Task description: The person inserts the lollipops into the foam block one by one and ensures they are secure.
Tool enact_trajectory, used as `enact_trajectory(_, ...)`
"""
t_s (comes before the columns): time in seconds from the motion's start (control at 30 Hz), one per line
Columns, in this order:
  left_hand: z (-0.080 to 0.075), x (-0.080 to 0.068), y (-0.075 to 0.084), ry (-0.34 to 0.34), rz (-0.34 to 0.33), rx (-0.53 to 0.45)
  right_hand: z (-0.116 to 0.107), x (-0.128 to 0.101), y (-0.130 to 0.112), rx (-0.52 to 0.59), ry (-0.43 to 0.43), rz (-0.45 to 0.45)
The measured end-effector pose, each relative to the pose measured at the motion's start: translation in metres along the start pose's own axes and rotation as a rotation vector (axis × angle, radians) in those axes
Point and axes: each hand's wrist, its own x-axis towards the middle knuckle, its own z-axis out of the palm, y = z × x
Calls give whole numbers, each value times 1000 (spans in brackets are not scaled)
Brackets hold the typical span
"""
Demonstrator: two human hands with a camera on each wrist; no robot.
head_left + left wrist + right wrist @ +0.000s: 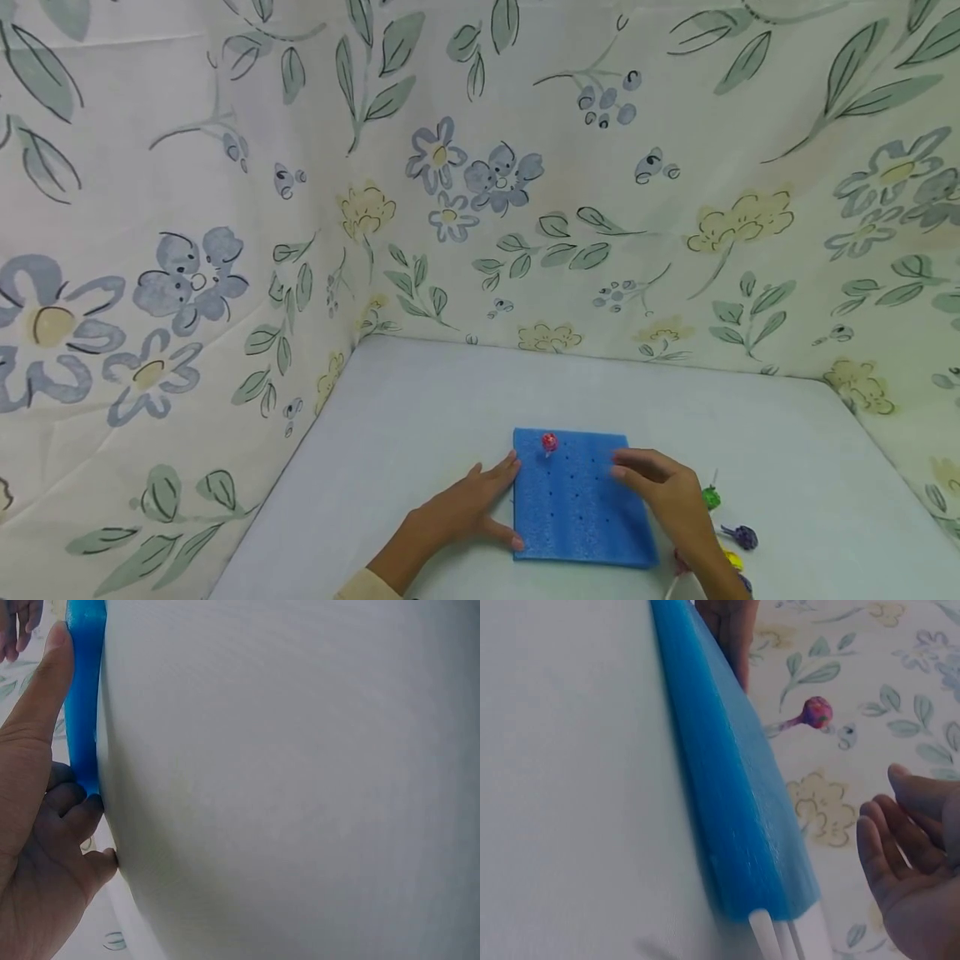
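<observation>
A square blue foam pad (573,508) dotted with small holes lies flat on the white table (420,417). One pink lollipop (550,442) stands in a hole near its far edge and shows again as the pink lollipop (816,712). My left hand (480,504) rests on the table with its fingers and thumb against the pad's left edge; in the left wrist view the left hand (45,817) touches the blue foam edge (84,697). My right hand (641,477) hovers over the pad's right side, fingers relaxed and holding nothing, as the right hand (915,862) confirms beside the foam pad (735,787).
Several loose lollipops lie on the table right of the pad: a green one (711,498), a purple one (742,536) and a yellow one (733,560). White sticks (776,937) show at the pad's near corner. Floral cloth walls (225,250) enclose the table at the back and both sides.
</observation>
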Motion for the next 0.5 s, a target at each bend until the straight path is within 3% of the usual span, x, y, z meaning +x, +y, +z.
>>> enact_trajectory(0.3, 0, 0, 1, 2, 6, 10, -22, -7, 8, -66, 48, 15)
enact_trajectory(0.5, 0, 0, -1, 7, -2, 9, -37, -14, 13, -37, 55, 42)
